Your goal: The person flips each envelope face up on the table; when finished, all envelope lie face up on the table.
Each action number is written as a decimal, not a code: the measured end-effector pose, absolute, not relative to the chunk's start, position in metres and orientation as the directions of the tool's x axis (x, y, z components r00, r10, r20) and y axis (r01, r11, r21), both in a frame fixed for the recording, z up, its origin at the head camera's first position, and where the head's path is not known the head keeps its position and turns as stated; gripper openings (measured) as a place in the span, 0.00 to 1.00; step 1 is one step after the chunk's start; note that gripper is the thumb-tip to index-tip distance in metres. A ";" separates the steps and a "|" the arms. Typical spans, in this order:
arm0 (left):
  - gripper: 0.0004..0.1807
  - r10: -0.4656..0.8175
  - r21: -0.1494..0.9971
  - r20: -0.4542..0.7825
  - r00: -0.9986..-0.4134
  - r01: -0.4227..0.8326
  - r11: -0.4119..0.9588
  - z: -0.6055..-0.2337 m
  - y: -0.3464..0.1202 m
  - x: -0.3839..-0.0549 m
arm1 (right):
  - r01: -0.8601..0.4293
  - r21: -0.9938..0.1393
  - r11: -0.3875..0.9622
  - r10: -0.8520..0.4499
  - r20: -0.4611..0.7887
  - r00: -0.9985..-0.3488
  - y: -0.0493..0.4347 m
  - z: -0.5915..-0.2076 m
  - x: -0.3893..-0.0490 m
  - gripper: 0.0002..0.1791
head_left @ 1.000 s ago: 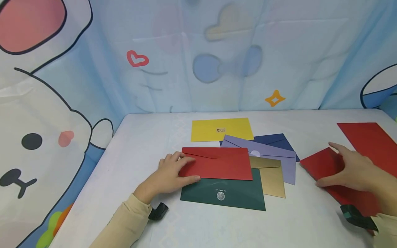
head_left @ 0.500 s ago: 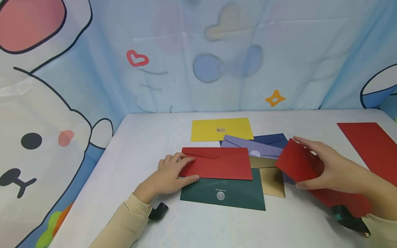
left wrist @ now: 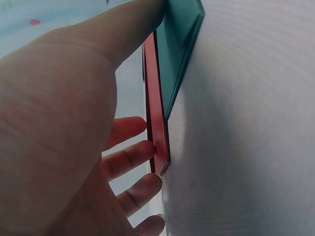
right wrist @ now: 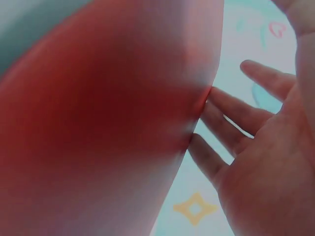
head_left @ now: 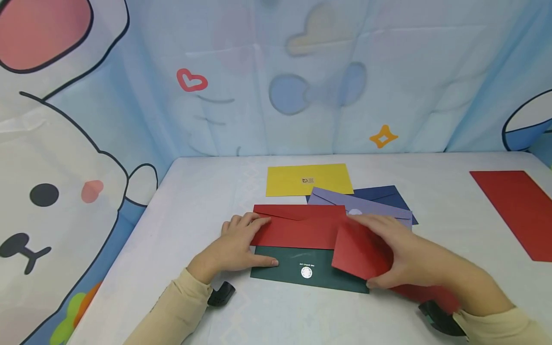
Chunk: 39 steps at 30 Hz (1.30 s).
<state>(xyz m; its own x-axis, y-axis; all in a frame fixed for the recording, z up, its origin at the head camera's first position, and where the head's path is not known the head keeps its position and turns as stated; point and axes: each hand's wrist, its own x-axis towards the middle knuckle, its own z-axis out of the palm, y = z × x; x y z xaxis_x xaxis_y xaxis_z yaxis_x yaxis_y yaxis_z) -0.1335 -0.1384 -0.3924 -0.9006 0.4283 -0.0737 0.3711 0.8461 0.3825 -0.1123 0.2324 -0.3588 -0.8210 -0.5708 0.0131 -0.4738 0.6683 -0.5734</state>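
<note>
My right hand (head_left: 418, 254) holds a red envelope (head_left: 358, 251) by its long edges, thumb on the near side and fingers on the far side. The envelope bows and slants over the right part of the pile. In the right wrist view, fingertips touch the edge of this red envelope (right wrist: 113, 108), which is blurred. My left hand (head_left: 230, 247) rests at the left end of another red envelope (head_left: 297, 226), its thumb on the dark green envelope (head_left: 289, 258) below. The left wrist view has straight fingers touching the end of that red envelope (left wrist: 157, 113).
Behind lie a yellow envelope (head_left: 310, 175), a lavender envelope (head_left: 332, 197) and a navy envelope (head_left: 384, 194), partly overlapping. Another red envelope (head_left: 513, 211) lies at the table's right side. A printed curtain (head_left: 233, 120) hangs behind the white tabletop (head_left: 207, 191).
My right hand has carried the red envelope leftward from the right side to over the pile, covering the gold envelope. The left hand has stayed nearly still.
</note>
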 end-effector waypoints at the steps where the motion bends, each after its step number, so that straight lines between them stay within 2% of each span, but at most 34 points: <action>1: 0.54 0.429 0.380 -0.073 -0.900 0.372 0.846 -0.393 -0.138 -0.133 | -0.498 -0.553 0.668 -0.588 0.018 -0.809 0.228 -0.361 -0.111 0.62; 5: 0.54 0.430 0.374 -0.070 -0.900 0.376 0.848 -0.393 -0.138 -0.133 | -0.544 -0.532 0.649 -0.639 0.006 -0.769 0.212 -0.367 -0.104 0.59; 11: 0.55 0.428 0.371 -0.074 -0.901 0.373 0.850 -0.394 -0.138 -0.134 | -0.506 -0.547 0.667 -0.651 -0.096 -0.753 0.193 -0.372 -0.094 0.58; 19: 0.55 0.425 0.364 -0.083 -0.901 0.370 0.855 -0.392 -0.138 -0.133 | -0.553 -0.511 0.659 -0.691 -0.121 -0.712 0.181 -0.376 -0.087 0.54; 24: 0.55 0.433 0.357 -0.075 -0.898 0.381 0.853 -0.391 -0.138 -0.132 | -0.560 -0.527 0.640 -0.698 -0.094 -0.710 0.188 -0.371 -0.089 0.54; 30: 0.51 0.462 0.351 -0.019 -0.887 0.427 0.833 -0.385 -0.135 -0.130 | -0.452 -0.608 0.652 -0.649 -0.141 -0.747 0.217 -0.356 -0.100 0.55; 34: 0.48 0.541 0.404 0.043 -0.840 0.510 0.760 -0.379 -0.129 -0.124 | -0.362 -0.667 0.651 -0.598 -0.158 -0.786 0.239 -0.353 -0.110 0.56; 39: 0.47 0.672 0.457 0.093 -0.735 0.631 0.627 -0.373 -0.117 -0.115 | -0.351 -0.690 0.633 -0.565 -0.102 -0.819 0.267 -0.359 -0.122 0.53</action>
<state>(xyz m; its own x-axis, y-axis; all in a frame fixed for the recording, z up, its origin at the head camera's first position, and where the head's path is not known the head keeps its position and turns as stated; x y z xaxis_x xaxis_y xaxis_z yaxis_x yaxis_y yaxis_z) -0.1146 -0.1169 -0.3726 -0.7350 0.6717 0.0934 0.6309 0.6269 0.4571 -0.1215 0.2665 -0.3588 -0.8186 -0.5653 -0.1018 -0.3512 0.6329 -0.6900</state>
